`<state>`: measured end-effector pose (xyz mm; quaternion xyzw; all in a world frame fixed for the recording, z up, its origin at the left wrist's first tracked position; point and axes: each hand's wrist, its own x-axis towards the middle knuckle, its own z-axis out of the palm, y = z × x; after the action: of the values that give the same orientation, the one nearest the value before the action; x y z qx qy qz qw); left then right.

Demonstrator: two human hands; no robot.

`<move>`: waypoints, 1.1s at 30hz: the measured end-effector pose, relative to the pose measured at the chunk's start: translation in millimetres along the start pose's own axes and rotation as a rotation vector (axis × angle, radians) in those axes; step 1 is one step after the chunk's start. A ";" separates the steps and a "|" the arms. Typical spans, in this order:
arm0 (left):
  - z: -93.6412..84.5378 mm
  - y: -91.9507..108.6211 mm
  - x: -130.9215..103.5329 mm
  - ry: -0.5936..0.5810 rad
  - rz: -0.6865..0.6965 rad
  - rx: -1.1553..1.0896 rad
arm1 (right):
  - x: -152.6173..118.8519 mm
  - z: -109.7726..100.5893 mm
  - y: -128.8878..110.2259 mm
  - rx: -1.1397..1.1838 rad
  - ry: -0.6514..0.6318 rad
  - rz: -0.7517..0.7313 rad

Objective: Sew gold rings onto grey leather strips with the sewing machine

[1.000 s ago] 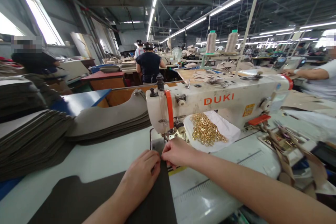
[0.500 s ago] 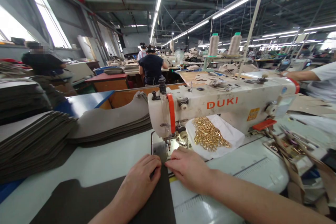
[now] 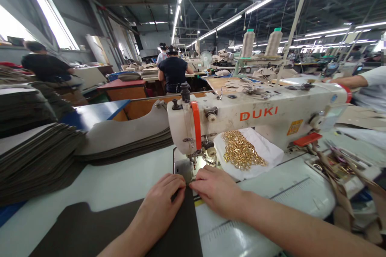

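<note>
A dark grey-brown panel (image 3: pixel 102 225) lies on the pale table, its upper right corner just in front of the needle area of a white sewing machine (image 3: pixel 259 114). My left hand (image 3: pixel 165 196) pinches the panel near that corner, thumb and fingers together. Close beside it, my right hand (image 3: pixel 214 188) has its fingers closed at the same corner, right by the presser foot; what lies between those fingertips is too small to make out. Behind my right hand, a pile of gold metal clasps (image 3: pixel 243 152) rests on a white cloth (image 3: pixel 274 156) under the machine arm.
Stacks of dark panels (image 3: pixel 39 164) and curved grey-topped pieces (image 3: pixel 129 134) stand at the left. Straps and a tray of metal parts (image 3: pixel 346 168) are at the right. Thread cones (image 3: pixel 248 44) stand behind the machine. A co-worker's arm (image 3: pixel 346 81) reaches in at the right; others sit farther off.
The view has shifted slightly. Both hands stay at the panel's corner with almost no visible movement, and the panel lies nearly where it was.
</note>
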<state>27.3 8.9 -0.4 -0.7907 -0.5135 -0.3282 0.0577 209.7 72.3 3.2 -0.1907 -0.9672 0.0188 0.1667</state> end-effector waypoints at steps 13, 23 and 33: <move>-4.4 -0.9 3.4 -0.044 0.052 0.042 | -13.2 -6.3 3.9 -0.045 0.010 -0.123; -1.4 -0.4 1.7 0.023 0.079 0.048 | -22.7 -19.6 -3.7 -0.084 -0.051 -0.227; 0.3 -4.8 -2.9 -0.045 0.025 0.043 | -12.2 6.3 -12.6 -0.021 0.074 -0.239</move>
<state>22.6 9.0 -3.5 -0.8028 -0.5116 -0.2986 0.0674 213.6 56.2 -5.4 -0.0763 -0.9764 -0.0183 0.2012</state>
